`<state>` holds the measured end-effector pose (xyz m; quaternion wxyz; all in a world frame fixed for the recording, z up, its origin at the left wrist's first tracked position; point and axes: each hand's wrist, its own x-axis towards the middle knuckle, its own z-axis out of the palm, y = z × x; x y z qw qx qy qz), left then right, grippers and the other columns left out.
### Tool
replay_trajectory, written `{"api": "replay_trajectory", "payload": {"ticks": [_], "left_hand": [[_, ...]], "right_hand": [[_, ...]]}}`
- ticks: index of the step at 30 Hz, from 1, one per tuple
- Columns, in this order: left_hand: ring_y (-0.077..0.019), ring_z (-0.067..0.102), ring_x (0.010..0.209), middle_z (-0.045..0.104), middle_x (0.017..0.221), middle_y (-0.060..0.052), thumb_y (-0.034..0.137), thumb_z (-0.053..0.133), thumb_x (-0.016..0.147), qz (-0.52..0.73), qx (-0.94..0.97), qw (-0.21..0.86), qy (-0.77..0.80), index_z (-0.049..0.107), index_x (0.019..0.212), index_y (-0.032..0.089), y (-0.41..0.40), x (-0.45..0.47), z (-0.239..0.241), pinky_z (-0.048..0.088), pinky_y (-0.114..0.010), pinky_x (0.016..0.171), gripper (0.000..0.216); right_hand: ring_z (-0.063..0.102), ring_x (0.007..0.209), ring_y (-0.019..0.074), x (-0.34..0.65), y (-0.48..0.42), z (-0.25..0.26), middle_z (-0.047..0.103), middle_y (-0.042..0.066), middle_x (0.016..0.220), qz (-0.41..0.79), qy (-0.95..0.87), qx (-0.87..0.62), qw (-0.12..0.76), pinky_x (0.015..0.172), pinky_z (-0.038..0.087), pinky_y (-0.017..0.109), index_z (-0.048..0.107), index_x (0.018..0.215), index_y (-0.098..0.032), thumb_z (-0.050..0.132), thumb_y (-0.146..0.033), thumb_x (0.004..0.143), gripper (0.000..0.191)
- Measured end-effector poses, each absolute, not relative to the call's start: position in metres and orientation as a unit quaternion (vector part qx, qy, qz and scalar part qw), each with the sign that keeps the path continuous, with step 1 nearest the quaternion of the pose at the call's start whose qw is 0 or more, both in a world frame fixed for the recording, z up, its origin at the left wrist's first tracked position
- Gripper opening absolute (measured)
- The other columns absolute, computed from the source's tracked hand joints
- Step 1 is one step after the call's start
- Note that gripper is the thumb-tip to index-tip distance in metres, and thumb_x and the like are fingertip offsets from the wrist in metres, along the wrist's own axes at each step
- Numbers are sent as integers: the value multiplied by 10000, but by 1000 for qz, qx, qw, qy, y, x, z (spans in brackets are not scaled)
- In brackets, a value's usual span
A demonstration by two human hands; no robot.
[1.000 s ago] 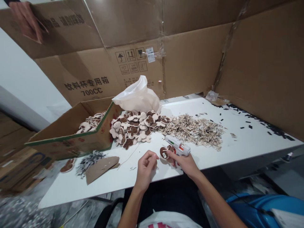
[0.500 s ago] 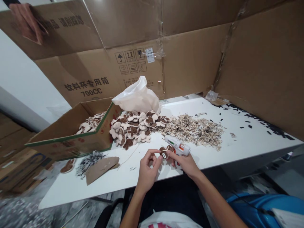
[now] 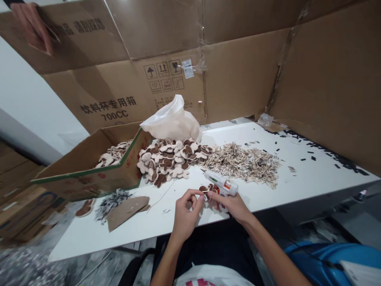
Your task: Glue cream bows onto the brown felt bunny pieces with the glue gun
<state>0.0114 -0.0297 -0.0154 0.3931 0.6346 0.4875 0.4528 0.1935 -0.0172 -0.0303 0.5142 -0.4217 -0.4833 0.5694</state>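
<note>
My left hand (image 3: 188, 210) is closed, thumb and index fingertips pinched at the left edge of a small brown fabric bunny-shaped patch (image 3: 212, 187). A small white label and a pale cord loop show on the patch. My right hand (image 3: 229, 202) is wrapped round a white hot glue gun (image 3: 218, 180), its nozzle pointing to the upper left. The right thumb or index finger presses on the patch; which one, I cannot tell. Just beyond my hands lie a heap of brown and cream patches (image 3: 166, 163) and a pile of short pale cord loops (image 3: 247, 161).
An open carton (image 3: 89, 180) with more patches stands at the left, beside a white plastic bag (image 3: 174, 119). Grey-black scraps (image 3: 111, 204) and a cardboard piece (image 3: 127, 212) lie front left. Black bits (image 3: 333, 153) are scattered right. Cardboard walls (image 3: 238, 75) enclose the back. Another person's hand (image 3: 34, 29) shows top left.
The white label on the patch has turned to a narrower, tilted view at my left fingertips. The patch and glue gun have shifted slightly; both hands stay in nearly the same place.
</note>
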Motion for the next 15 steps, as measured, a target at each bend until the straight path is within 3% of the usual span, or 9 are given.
{"api": "replay_trajectory", "payload": {"ticks": [15], "left_hand": [[-135,433,635,405,634,48,367,668,924,454,643,386,481,713,957,196,-30,11,-14,377,-237,676,180]], "right_hand": [[565,510,143,195,-17,-34,646,-18,601,575,-483,-420,510,522,413,264,698,878,-188,811,-503,818,339]]}}
